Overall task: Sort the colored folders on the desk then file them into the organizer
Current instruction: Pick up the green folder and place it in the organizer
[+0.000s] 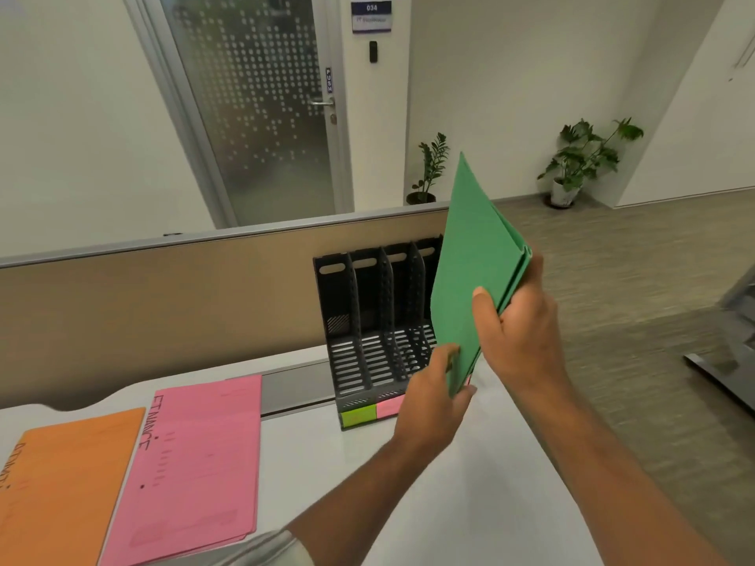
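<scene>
I hold a stack of green folders [470, 255] upright in the air, just in front of the right end of the black slotted organizer [367, 320]. My right hand [519, 320] grips the stack's right edge, thumb on its front face. My left hand [433, 398] pinches its bottom corner. The organizer's visible slots hold nothing; its rightmost part is hidden behind the folders. Yellow-green and pink colour labels [374, 412] sit on its front lip. A pink folder [196, 463] and an orange folder [65, 492] lie flat on the white desk [449, 504] at the left.
A beige partition panel [163, 304] runs along the back of the desk right behind the organizer. The desk's right edge drops to the carpeted floor, where a chair base [723, 361] shows. Potted plants [580, 165] and a glass door stand beyond the partition.
</scene>
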`<state>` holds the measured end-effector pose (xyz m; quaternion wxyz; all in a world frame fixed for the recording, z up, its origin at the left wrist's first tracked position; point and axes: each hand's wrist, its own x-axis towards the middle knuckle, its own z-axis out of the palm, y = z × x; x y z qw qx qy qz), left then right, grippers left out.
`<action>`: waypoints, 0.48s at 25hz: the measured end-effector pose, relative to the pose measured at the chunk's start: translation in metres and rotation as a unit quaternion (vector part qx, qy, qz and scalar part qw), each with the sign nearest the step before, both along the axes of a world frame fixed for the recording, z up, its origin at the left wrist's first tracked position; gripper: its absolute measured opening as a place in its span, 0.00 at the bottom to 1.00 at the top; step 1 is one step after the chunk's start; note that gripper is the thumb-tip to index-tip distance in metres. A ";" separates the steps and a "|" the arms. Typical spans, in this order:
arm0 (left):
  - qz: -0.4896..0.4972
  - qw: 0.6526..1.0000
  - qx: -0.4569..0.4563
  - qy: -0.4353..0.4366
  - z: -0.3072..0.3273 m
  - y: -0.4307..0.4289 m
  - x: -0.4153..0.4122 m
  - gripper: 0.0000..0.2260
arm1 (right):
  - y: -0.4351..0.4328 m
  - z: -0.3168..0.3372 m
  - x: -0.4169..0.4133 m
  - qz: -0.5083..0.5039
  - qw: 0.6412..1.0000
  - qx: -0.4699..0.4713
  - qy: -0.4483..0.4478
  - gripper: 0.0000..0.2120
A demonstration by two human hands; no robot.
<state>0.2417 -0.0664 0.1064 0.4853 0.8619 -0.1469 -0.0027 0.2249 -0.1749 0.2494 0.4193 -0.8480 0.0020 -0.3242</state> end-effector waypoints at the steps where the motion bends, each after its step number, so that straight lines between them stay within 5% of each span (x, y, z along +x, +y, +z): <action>1: -0.005 1.000 -0.010 0.012 0.001 -0.006 0.015 0.30 | -0.004 -0.002 0.011 0.008 1.000 -0.017 -0.018 0.31; 4: -0.011 0.999 -0.029 0.033 0.002 -0.023 0.056 0.37 | -0.017 -0.014 0.044 0.041 0.996 -0.053 -0.065 0.37; 12: -0.017 0.998 -0.040 0.039 -0.009 -0.042 0.114 0.37 | -0.037 -0.058 0.096 0.052 0.990 -0.095 -0.094 0.22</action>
